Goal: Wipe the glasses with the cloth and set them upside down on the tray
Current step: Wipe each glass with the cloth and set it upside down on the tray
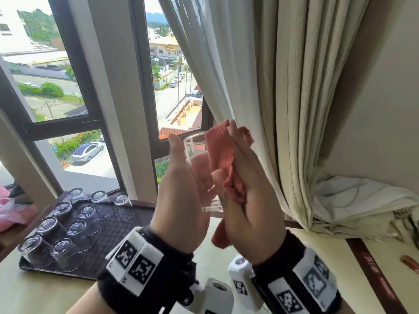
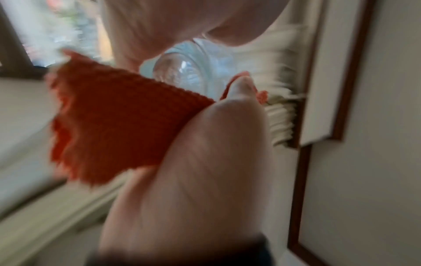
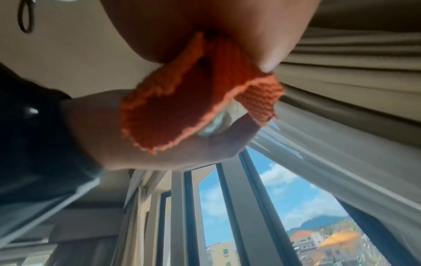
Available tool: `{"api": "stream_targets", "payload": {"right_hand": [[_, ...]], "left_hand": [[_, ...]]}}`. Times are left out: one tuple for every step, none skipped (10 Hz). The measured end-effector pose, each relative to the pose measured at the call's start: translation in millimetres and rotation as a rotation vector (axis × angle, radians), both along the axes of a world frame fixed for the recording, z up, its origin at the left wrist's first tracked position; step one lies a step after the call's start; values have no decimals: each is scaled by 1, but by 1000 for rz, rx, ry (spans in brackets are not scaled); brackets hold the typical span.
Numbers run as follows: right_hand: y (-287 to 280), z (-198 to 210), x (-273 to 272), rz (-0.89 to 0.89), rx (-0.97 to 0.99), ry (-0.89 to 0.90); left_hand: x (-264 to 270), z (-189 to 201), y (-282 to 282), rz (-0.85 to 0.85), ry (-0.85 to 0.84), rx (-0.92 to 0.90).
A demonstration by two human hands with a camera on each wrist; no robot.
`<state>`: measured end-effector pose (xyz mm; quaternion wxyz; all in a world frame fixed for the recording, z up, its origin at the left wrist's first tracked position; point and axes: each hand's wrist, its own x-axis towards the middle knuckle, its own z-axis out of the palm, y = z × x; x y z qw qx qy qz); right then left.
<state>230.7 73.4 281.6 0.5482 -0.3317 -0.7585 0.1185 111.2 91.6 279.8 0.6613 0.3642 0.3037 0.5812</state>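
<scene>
Glass (image 1: 196, 155) held up right of tray (image 1: 127, 225), above table (image 1: 45, 288), between left hand (image 1: 179, 196) and right hand (image 1: 244, 200). Cloth (image 1: 221, 152) against right side of glass, under right hand. Nine upturned glasses (image 1: 74, 223) in rows on tray. Curtain (image 1: 283, 87) right of and behind tray. Window (image 1: 74, 87) behind tray.

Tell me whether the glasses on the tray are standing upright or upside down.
Upside down. In the head view all nine glasses on the dark tray show thick round bases on top, with their rims down on the tray surface.
</scene>
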Motion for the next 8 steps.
{"api": "stream_targets", "payload": {"right_hand": [[-16,-20,-3,-8,-7,-12],[-26,-38,-2,35,-4,-58],[-17,-35,3,50,-117,68],[2,-16,6,-40,-111,125],[7,1,1,-66,-4,57],[-3,-15,0,-15,72,-114],[-12,-40,5,41,-24,-100],[-9,-38,5,58,-113,56]], "left_hand": [[-10,3,-3,-25,80,-4],[-15,10,-1,7,149,-54],[-14,9,-2,57,115,-44],[-3,9,-5,38,61,-25],[2,7,-3,11,45,4],[-6,9,2,-49,77,10],[-15,14,3,49,89,1],[-11,10,4,58,45,-16]]}}
